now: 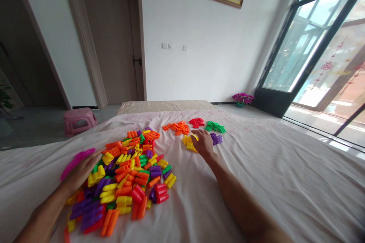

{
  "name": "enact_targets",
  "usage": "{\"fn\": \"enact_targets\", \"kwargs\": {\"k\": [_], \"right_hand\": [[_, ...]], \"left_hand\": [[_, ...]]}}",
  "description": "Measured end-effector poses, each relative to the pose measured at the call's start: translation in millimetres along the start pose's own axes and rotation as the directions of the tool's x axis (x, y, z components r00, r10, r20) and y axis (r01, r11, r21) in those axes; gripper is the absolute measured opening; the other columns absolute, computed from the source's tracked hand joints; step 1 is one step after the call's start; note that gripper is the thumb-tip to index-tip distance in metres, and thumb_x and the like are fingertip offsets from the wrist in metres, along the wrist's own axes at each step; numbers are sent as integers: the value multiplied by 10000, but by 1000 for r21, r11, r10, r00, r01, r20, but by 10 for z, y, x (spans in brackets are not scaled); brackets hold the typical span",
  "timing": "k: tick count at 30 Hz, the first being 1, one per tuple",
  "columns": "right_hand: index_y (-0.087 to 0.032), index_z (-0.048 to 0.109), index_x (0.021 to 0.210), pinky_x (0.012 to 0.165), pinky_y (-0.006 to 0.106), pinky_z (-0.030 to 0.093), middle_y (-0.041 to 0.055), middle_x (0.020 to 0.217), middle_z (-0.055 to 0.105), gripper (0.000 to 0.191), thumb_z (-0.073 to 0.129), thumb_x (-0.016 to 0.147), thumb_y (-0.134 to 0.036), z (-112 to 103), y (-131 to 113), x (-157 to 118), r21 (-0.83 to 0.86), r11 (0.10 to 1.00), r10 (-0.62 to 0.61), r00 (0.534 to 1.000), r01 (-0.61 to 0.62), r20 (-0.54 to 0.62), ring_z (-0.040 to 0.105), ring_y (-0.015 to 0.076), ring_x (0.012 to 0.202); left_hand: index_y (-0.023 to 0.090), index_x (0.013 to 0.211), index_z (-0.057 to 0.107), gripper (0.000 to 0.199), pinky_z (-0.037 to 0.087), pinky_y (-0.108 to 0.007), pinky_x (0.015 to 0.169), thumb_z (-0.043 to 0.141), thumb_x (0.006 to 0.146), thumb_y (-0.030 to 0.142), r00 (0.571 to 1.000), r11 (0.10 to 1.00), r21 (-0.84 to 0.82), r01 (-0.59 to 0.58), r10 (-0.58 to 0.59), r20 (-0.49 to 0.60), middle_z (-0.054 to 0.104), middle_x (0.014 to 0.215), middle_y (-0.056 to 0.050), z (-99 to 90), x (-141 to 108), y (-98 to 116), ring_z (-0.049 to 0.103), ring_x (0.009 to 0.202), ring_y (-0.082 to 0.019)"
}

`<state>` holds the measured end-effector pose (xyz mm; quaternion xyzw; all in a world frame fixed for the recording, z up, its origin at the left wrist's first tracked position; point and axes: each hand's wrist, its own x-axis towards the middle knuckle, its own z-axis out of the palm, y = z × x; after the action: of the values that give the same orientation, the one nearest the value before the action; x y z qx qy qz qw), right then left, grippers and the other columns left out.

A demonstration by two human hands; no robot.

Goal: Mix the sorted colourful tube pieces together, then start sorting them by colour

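A large mixed pile of plastic tube-shaped building pieces [124,172] in orange, yellow, purple, green and red spreads over the cloth. My left hand [84,167] lies along the pile's left edge with its fingers stretched out, beside a bright pink plastic item [70,165] that it partly covers. Farther off, my right hand [203,144] is bent over a small group of yellow pieces [189,144]. A yellow piece shows between its thumb and forefinger; the other fingertips are hidden.
Sorted groups lie around my right hand: orange pieces [176,127], red pieces [196,122], green pieces [216,126] and purple pieces [216,139]. The wrinkled pale cloth [270,182] covers the surface. A pink stool [80,121] stands on the floor at left.
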<state>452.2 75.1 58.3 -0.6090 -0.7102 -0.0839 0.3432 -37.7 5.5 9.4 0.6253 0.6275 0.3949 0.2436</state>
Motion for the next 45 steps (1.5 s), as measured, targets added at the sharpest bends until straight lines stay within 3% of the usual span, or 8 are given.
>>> {"fn": "enact_targets", "kwargs": {"k": [5, 10, 20, 28, 34, 38, 41, 45], "right_hand": [[-222, 734, 904, 746, 264, 444, 33, 900, 719, 192, 555, 872, -279, -35, -409, -88, 258, 962, -150, 968, 95, 202, 624, 173, 821], [-211, 722, 749, 520, 227, 323, 0, 693, 676, 333, 578, 849, -494, -21, -765, -269, 252, 964, -206, 843, 87, 497, 576, 123, 602], [-216, 735, 785, 503, 215, 281, -33, 647, 629, 302, 622, 795, -496, 155, -839, -356, 244, 964, -88, 742, -104, 665, 521, 94, 573], [-191, 733, 780, 537, 229, 257, 9, 707, 649, 323, 563, 849, -456, -141, -481, -41, 8, 993, 106, 896, -121, 431, 545, 111, 638], [-214, 739, 810, 602, 252, 299, 59, 861, 695, 296, 566, 840, -452, -227, -228, 77, -207, 966, 211, 937, -156, 279, 615, 191, 836], [-210, 743, 841, 610, 243, 328, 46, 844, 704, 210, 586, 821, -348, -296, -233, 98, -100, 988, 143, 929, -115, 342, 623, 177, 800], [-195, 743, 846, 596, 209, 361, 11, 787, 703, 161, 611, 799, -274, -328, -335, 56, 193, 981, -103, 831, -5, 547, 612, 133, 714], [-205, 751, 932, 601, 171, 404, -15, 815, 718, 220, 712, 748, -319, -297, -537, -70, 519, 855, -437, 536, -1, 722, 620, 115, 718]], "left_hand": [[118, 1327, 558, 671, 270, -379, 1172, 392, 869, 579, 1000, 999, 34, -8, 8, -7, 510, 1452, -107, -12, -1, 33, 405, 1384, -243], [90, 1372, 495, 706, 225, -371, 1190, 365, 877, 576, 1000, 1000, 29, 2, -3, 30, 452, 1493, -129, -24, 5, 18, 366, 1409, -222], [104, 1362, 510, 687, 236, -398, 1184, 377, 875, 570, 1000, 1000, 25, 2, -3, 21, 456, 1492, -115, -18, -1, 7, 365, 1408, -243], [96, 1343, 524, 685, 240, -404, 1180, 375, 868, 566, 1000, 1000, 23, 6, -6, 10, 470, 1481, -121, -5, -5, 61, 375, 1403, -233], [143, 1242, 614, 617, 285, -424, 1164, 401, 849, 568, 1000, 1000, 17, -7, 7, -24, 558, 1407, -103, -3, -16, 116, 424, 1370, -269], [174, 1210, 637, 599, 297, -401, 1161, 396, 844, 583, 999, 1000, 3, -16, 16, -34, 573, 1393, -88, -1, -8, 83, 431, 1366, -266], [112, 1306, 553, 670, 243, -406, 1183, 379, 857, 577, 1000, 1000, 8, -2, 2, 8, 487, 1467, -123, -4, -10, 70, 379, 1401, -240], [91, 1352, 505, 697, 227, -391, 1189, 365, 869, 573, 1000, 1000, 20, 4, -4, 28, 455, 1491, -130, -10, -7, 67, 363, 1410, -221]]}}
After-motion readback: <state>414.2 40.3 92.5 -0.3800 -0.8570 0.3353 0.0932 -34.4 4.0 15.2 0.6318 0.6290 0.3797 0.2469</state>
